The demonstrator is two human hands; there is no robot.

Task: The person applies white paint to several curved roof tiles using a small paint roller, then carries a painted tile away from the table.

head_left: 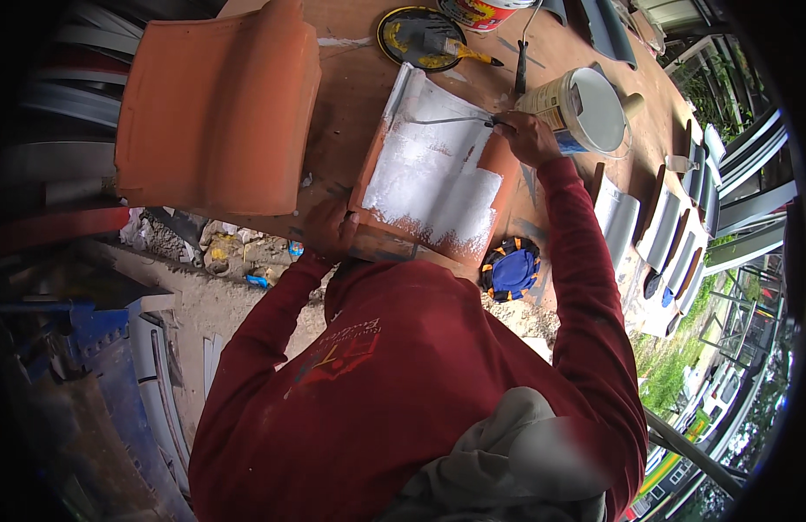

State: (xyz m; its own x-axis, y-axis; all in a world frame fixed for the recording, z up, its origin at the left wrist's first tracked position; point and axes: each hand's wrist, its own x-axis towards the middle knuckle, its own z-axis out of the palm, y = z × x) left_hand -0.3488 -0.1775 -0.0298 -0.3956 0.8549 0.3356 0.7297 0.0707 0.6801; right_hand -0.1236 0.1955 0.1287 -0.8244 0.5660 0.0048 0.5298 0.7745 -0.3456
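Note:
A clay roof tile (494,165) lies on the table in front of me, its upper face mostly coated with white paint that ends raggedly near the lower edge. My right hand (527,139) is closed around the handle of a paint roller (451,120). Its bent wire reaches left across the tile to the far left edge, where the roller head is hard to make out against the white. At the tile's near left corner, my left hand (332,230) has its fingers bent against the edge. Just right of the right hand stands an open bucket (542,106) with white inside.
Stacked orange roof tiles (216,113) stand at the left. Toward the back are a paint-smeared black lid (399,30) bearing a brush (468,52), a paint pail (481,10) and a dark-handled tool (521,70). A blue and orange round item (512,270) sits near; painted tiles (616,209) line the right.

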